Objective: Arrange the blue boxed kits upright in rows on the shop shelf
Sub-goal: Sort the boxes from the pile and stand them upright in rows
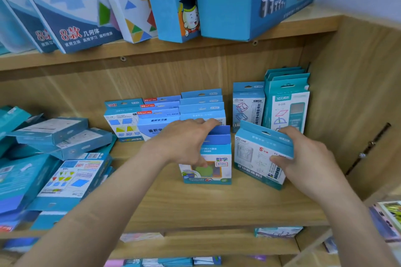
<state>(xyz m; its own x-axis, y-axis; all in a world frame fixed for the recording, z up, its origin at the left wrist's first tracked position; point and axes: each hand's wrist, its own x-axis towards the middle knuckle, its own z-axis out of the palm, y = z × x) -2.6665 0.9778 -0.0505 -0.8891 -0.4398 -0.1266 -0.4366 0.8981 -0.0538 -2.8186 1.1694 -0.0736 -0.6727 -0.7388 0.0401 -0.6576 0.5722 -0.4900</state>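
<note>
The tilted kit [258, 158] sits right of centre on the shelf [217, 206], askew, its top edge slanting down to the right. Our right hand [303, 158] pinches it at its right side, thumb on the printed face and fingers curled behind the hanging flap.

Just beside it, at centre frame, the front kit [206, 165] stands upright with another close behind. Our left hand [184, 143] grips it from above, fingers hooked over the top and thumb against the face.

To do this step well we judge that we should square the tilted kit first, so its base lies flat on the board. Then we ease it in beside the front kit, faces forward and tops level. The left hand ought to hold firm meanwhile, since a nudge could tip the kits behind.

The back rows [201, 104] stand neatly against the rear panel at upper centre. Taller kits [286, 102] stand at upper right, near the side wall [351, 104], so there is little room to swing.

At left a pile [65, 158] of kits lies flat, not yet stood up.
</note>
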